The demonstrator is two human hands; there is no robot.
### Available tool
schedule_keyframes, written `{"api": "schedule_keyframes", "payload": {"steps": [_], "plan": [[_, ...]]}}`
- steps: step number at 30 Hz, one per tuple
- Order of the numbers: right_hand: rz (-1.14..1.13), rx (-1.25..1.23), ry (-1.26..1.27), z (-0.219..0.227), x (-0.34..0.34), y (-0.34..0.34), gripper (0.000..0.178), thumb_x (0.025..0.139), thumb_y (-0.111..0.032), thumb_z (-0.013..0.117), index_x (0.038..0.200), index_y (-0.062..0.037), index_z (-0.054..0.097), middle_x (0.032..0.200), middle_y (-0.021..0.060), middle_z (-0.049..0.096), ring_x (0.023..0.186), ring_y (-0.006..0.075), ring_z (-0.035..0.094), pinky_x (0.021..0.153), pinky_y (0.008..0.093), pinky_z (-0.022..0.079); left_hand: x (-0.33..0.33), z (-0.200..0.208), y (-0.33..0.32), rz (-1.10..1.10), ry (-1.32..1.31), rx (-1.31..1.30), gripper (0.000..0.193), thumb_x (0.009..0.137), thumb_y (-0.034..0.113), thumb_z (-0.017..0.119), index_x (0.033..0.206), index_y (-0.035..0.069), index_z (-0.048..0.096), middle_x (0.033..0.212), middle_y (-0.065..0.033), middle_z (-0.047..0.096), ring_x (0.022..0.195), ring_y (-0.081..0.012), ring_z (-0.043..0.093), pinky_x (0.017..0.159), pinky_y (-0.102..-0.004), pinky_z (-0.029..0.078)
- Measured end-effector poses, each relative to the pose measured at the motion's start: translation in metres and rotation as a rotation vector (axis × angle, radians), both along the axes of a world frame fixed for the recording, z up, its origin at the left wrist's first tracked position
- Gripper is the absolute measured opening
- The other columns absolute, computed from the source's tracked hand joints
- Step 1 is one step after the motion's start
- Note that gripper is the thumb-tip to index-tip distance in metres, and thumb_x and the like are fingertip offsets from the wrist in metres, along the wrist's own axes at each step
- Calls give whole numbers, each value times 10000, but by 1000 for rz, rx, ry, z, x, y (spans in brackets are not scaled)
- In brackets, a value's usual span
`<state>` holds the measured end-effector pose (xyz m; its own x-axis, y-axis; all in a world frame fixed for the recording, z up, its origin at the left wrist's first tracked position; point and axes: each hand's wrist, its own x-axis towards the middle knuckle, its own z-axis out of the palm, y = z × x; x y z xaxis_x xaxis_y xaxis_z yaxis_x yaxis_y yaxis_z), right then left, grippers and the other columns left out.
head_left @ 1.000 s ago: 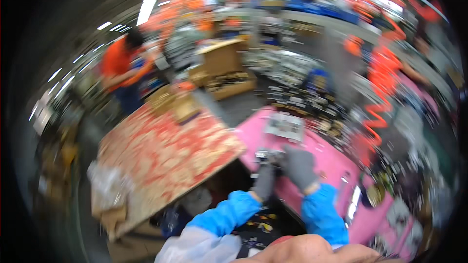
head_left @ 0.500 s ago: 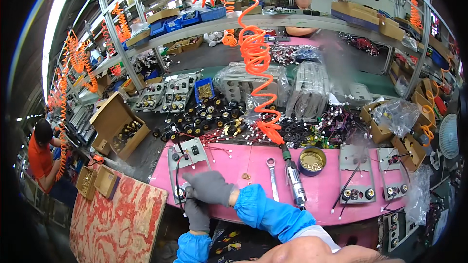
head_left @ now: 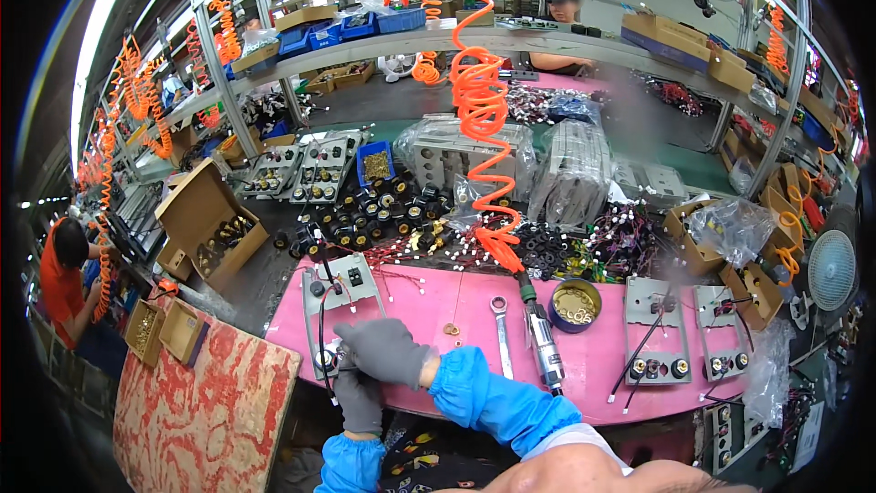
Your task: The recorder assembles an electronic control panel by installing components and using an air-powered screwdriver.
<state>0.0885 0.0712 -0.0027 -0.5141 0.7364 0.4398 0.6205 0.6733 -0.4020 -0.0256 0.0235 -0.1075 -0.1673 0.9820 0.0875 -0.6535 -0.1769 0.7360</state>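
Note:
A grey metal panel [head_left: 362, 303] with black switches, a round black fitting and a black cable [head_left: 322, 310] lies at the left of the pink work mat. My right hand [head_left: 388, 351], in a grey glove, reaches over the panel's near end with its fingers bent inward. Just below it, my left hand [head_left: 359, 402], gloved too, is closed at the same corner, beside a brass-centred fitting [head_left: 326, 361]. Whatever the fingers of both hands pinch is hidden by the gloves. The cable's white-tipped end hangs past the panel's near edge.
Right of my hands lie brass rings [head_left: 451, 330], a wrench [head_left: 501, 333], an air screwdriver [head_left: 545, 347] on an orange coiled hose, and a tin of washers [head_left: 576, 304]. Two more panels [head_left: 657, 329] sit farther right. Black fittings [head_left: 379, 210] and wires are heaped behind.
My right hand has turned flatter over the panel's near end and covers more of the left hand's fingers. The whole view has shifted slightly.

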Motion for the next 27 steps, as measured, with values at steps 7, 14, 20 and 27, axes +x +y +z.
{"api": "schedule_keyframes", "payload": {"steps": [7,14,20,27], "plan": [[73,87,-151,-4,6,3,127,774,-151,602,868,-94,667,833,102,651,863,292,634,660,400,527,-9,-21,3,157,467,72,264,963,56,482,1211,20,562,1149,-107,620,1029,-156,576,873,-302,474],[-45,87,-305,-21,-12,1,132,754,-159,610,840,-76,666,760,84,645,778,265,630,583,384,518,-14,-35,5,212,837,3,312,1022,200,403,1207,-7,545,1179,-99,603,1055,-173,584,920,-305,476],[-261,-100,-234,-22,-22,-13,142,781,-177,589,830,-66,665,761,113,666,728,297,654,560,399,517,-6,-17,-6,100,309,-145,313,1011,187,454,1254,7,535,1172,-89,607,1026,-151,586,874,-301,480],[-232,-175,-269,-20,-10,-13,243,790,-223,626,985,-79,622,815,120,659,745,304,667,564,440,515,-2,-11,-1,135,787,57,253,982,104,484,1209,4,533,1111,-103,626,987,-173,601,833,-302,491]]}}
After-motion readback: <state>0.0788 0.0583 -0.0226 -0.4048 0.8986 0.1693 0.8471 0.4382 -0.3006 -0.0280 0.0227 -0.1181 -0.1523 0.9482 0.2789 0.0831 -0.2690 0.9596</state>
